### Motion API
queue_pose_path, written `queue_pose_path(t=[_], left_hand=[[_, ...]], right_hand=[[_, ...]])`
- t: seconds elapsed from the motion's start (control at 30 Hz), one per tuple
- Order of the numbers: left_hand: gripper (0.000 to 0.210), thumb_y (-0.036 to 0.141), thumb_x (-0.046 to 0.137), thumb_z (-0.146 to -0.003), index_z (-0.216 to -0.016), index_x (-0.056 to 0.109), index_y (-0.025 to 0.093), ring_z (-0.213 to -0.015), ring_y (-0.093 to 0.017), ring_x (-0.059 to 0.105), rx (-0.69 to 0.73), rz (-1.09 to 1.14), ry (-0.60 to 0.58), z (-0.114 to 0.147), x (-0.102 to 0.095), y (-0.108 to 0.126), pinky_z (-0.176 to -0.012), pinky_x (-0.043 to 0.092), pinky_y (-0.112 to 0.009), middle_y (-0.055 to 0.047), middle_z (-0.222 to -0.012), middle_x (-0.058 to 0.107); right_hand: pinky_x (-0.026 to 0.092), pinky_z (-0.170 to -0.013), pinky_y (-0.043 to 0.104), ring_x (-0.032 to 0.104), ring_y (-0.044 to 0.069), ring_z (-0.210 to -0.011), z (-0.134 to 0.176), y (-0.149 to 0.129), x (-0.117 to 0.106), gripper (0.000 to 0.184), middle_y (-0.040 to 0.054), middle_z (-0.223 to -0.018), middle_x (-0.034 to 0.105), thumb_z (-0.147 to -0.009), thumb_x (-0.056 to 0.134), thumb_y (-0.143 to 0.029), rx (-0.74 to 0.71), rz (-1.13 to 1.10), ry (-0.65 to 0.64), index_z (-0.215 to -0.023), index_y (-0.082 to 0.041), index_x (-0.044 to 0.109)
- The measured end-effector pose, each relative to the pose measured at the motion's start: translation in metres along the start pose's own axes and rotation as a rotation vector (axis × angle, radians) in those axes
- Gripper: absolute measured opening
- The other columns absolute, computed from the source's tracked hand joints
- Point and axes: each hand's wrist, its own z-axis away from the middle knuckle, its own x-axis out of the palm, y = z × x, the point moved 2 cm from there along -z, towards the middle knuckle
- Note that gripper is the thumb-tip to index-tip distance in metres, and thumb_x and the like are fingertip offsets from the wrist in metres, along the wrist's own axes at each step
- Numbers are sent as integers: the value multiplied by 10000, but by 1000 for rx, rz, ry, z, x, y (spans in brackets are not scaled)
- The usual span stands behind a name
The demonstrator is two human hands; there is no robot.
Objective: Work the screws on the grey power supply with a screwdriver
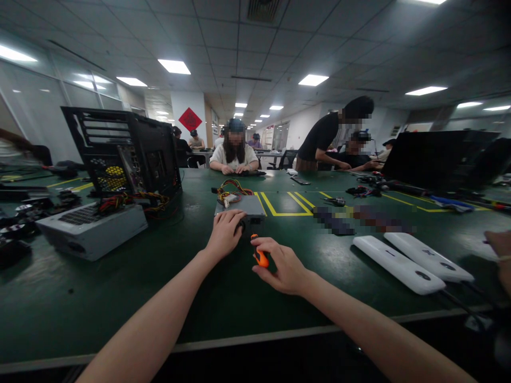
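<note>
A grey computer power supply unit [253, 205] stands on the green table in front of me, a bundle of coloured cables on its top. My left hand [227, 231] is on its left near side, fingers laid over the top edge and holding it. An orange and black screwdriver [261, 259] is between the thumb and fingers of my right hand [281, 266]. Its tip end points at the near face of the power supply unit; whether it touches a screw there, I cannot tell.
At left stand an open black computer case [128, 151] and a second power supply unit [93, 229]. Two white devices with cables [399, 266] lie at right. Farther off are small tools [334, 201] and a dark computer case [435, 159]. A person [235, 151] sits across the table.
</note>
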Motion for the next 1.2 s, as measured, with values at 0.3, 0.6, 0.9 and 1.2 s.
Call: queue_pose_path(t=[0.3,0.6,0.9,1.2], left_hand=[[410,146,447,-780,-1174,488,248,-1114,-210,450,-3,2,-1,0,0,0,-968,284,-392,-43,-1209,524],[402,156,451,-784,-1174,487,246,-1116,-207,446,3,2,-7,0,1,-1,-964,291,-387,-38,-1214,522],[412,147,455,-775,-1172,486,251,-1111,-205,448,1,1,-7,0,0,0,-958,295,-383,-34,-1211,522],[396,148,459,-781,-1164,487,246,-1105,-202,451,3,0,-2,0,0,0,-953,293,-378,-27,-1210,526]], right_hand=[[511,-715,307,617,195,-902,1,0,-2,230,131,-1045,605,-870,469,-306,-32,155,41,-1045,-158,461],[505,-755,325,569,219,-1018,-1,-6,-2,293,154,-1138,555,-886,422,-277,-74,168,-87,-1146,-147,452],[510,-768,318,588,208,-993,1,-1,0,307,145,-1090,579,-846,499,-374,15,53,-25,-1058,-161,435],[518,-687,324,625,215,-885,1,-1,1,268,137,-1011,610,-849,500,-395,-10,109,4,-970,-161,454]])
